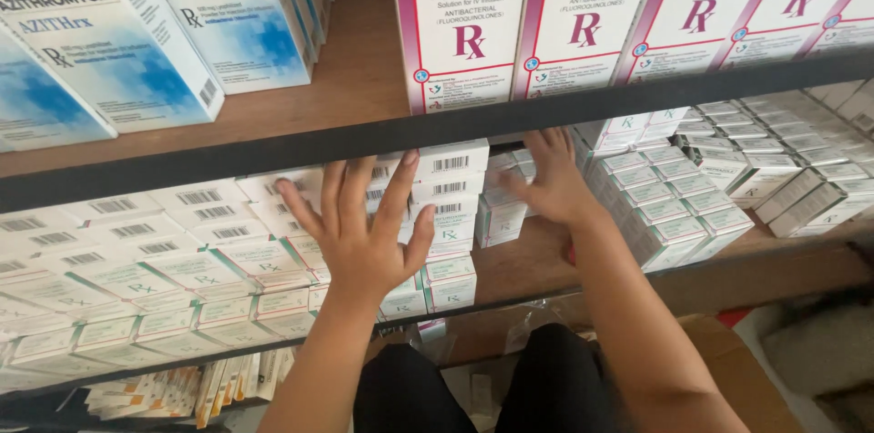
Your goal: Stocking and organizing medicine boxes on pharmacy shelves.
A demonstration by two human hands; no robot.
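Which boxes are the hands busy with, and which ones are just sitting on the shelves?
In hand:
- left hand spread flat on the stack of small white-and-green boxes
- right hand reaching to the small boxes behind

Just sitting there:
- tall white-and-pink boxes on the shelf above
- blue-and-white boxes, upper left
- small boxes on the right
- packets on the bottom shelf

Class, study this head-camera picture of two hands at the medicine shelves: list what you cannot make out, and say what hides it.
- Right hand: its fingertips, and the small boxes they reach, go under the dark shelf edge.
- Left hand: its palm covers the green-trimmed box stack it presses.
- Tall pink-edged cartons: tops cut by the frame.
- Floor items below: too blurred to identify.
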